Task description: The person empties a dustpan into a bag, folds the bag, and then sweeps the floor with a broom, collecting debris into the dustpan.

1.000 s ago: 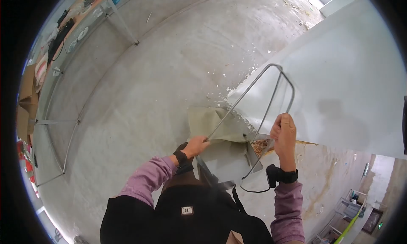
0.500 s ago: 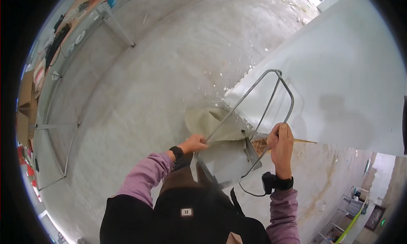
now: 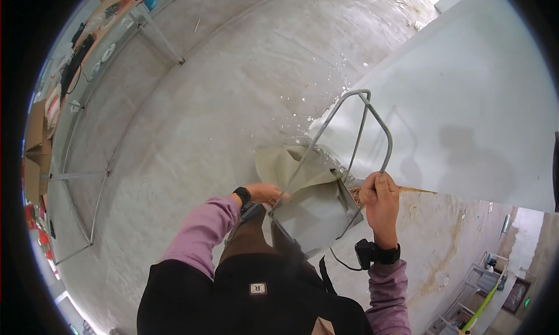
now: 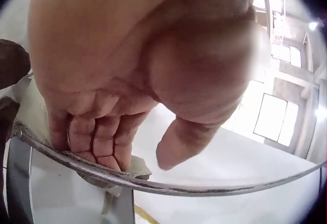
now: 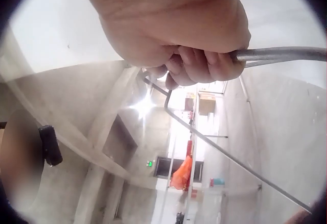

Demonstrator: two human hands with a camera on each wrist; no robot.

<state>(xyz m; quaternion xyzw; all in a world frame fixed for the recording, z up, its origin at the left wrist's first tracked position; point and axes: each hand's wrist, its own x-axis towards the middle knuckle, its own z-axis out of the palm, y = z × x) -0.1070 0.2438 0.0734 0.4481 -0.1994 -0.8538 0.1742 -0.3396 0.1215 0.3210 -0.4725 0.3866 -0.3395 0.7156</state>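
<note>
A bent metal-tube frame (image 3: 390,140) stands before me, its rounded top tilted away and grey panel (image 3: 317,213) low between its sides. My right hand (image 3: 381,204) grips the right-hand tube, fingers curled round it; the right wrist view shows the tube (image 5: 286,54) coming out of the fist. My left hand (image 3: 265,193) is at the left-hand tube with fingers extended. In the left wrist view the fingertips overlap the rod (image 4: 179,189) and the thumb stands apart from it. Beige sheet material (image 3: 279,166) lies just beyond the panel.
A large white board (image 3: 466,73) spreads at the right, with bits of straw at its near edge. Along the left runs a long table (image 3: 96,41) loaded with odds and ends, beside cardboard boxes (image 3: 36,143). A metal rack (image 3: 474,288) stands at the lower right.
The frame's top has shifted left and a little nearer, with my right hand lower. My left hand has loosened from the left tube and its fingers have straightened.
</note>
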